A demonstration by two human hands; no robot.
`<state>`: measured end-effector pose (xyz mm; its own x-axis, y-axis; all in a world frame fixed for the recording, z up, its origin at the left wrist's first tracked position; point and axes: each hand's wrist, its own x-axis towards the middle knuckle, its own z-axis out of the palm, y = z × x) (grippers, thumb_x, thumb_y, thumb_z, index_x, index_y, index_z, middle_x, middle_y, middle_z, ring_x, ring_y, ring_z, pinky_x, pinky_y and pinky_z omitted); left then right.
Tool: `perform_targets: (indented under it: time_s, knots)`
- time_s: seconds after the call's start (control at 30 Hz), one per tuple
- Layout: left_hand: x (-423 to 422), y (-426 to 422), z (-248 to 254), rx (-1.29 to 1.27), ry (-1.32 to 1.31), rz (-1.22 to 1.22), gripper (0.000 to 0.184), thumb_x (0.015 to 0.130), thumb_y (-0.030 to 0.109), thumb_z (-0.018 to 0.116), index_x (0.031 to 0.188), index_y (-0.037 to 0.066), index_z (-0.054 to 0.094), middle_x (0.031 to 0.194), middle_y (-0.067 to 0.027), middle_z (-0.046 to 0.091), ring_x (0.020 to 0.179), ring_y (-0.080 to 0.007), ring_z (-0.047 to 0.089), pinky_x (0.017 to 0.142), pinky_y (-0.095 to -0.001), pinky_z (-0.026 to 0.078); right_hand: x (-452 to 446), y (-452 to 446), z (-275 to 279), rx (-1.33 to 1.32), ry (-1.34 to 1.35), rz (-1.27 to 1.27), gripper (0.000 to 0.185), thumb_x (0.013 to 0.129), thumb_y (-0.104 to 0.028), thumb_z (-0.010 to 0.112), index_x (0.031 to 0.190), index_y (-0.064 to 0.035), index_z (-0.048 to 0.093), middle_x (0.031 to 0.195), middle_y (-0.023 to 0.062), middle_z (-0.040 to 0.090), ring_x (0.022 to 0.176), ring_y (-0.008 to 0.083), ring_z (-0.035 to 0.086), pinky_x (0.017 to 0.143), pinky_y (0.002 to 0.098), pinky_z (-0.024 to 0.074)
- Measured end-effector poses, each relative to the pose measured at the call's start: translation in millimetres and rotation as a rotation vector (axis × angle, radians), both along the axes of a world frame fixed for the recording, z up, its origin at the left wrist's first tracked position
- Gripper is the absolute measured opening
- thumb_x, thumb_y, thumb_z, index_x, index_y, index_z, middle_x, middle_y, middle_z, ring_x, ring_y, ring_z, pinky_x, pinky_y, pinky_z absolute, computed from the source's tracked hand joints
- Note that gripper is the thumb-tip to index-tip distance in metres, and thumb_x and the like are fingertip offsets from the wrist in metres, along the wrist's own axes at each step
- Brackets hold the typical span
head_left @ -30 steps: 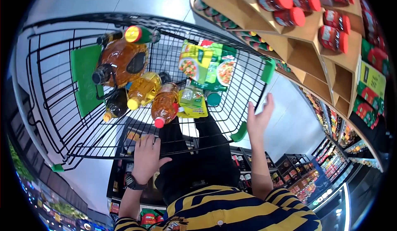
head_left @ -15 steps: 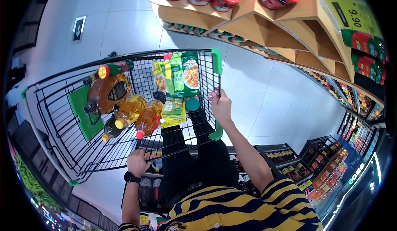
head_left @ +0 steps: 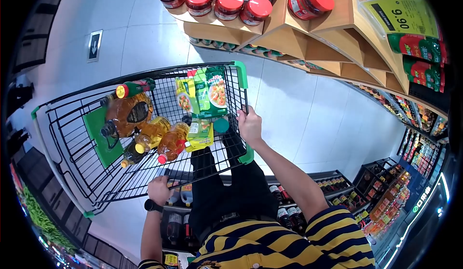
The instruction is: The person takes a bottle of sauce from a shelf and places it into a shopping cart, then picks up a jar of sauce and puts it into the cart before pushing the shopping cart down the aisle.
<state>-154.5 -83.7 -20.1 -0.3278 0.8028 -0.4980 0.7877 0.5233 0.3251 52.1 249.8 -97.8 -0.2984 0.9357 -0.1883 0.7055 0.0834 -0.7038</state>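
A black wire shopping cart (head_left: 101, 196) with green corners stands before me. My left hand (head_left: 159, 189), with a dark watch at its wrist, is closed on the cart's near top rail. At the right end, my right hand (head_left: 250, 124) is closed round the rim between two green corner pieces. Inside lie a large jug of brown oil (head_left: 126, 114), a bottle of yellow oil (head_left: 154, 131), an amber oil bottle with a red cap (head_left: 173, 141) and a dark bottle (head_left: 134, 153). Green food packets (head_left: 211, 93) lean toward the right end, above a yellow-green packet (head_left: 200, 134).
Wooden shelving (head_left: 289, 42) at the upper right holds red-lidded jars (head_left: 229, 4) and a yellow price tag (head_left: 405, 16). Bottle racks (head_left: 333, 184) stand behind my legs. A floor arrow sign (head_left: 94, 46) lies beyond the cart. Dark cabinets (head_left: 62, 192) line the left side.
The shelving and its jars sit lower and further left in view, with more jars showing. The cart's right end has shifted slightly left and down in view. Both hands keep their hold.
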Motion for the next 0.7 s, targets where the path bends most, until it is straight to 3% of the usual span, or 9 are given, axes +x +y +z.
perform_targets:
  time_s: [0.27, 0.7]
  knots:
    - [-42.4, -13.0, -5.6, -0.011, -0.019, -0.037, 0.039, 0.074, 0.04, 0.077, 0.076, 0.004, 0.063, 0.07, -0.013, 0.063, 0.066, -0.0328, 0.063, 0.059, -0.0426, 0.05, -35.5, -9.9, 2.3, -0.095, 0.009, -0.042, 0.015, 0.091, -0.013, 0.058, 0.094, 0.0011, 0.061, 0.065, 0.0149, 0.066, 0.061, 0.0335, 0.067, 0.061, 0.0428, 0.0531]
    - [-96.8, -43.1, 5.2, 0.025, 0.028, -0.047, 0.039, 0.076, 0.041, 0.075, 0.069, 0.006, 0.059, 0.066, -0.0119, 0.061, 0.063, -0.0318, 0.062, 0.056, -0.0423, 0.049, -81.5, -48.5, 22.4, -0.197, 0.015, -0.088, 0.023, 0.092, -0.006, 0.051, 0.11, 0.0088, 0.056, 0.088, 0.0171, 0.072, 0.073, 0.0239, 0.073, 0.066, 0.034, 0.0568]
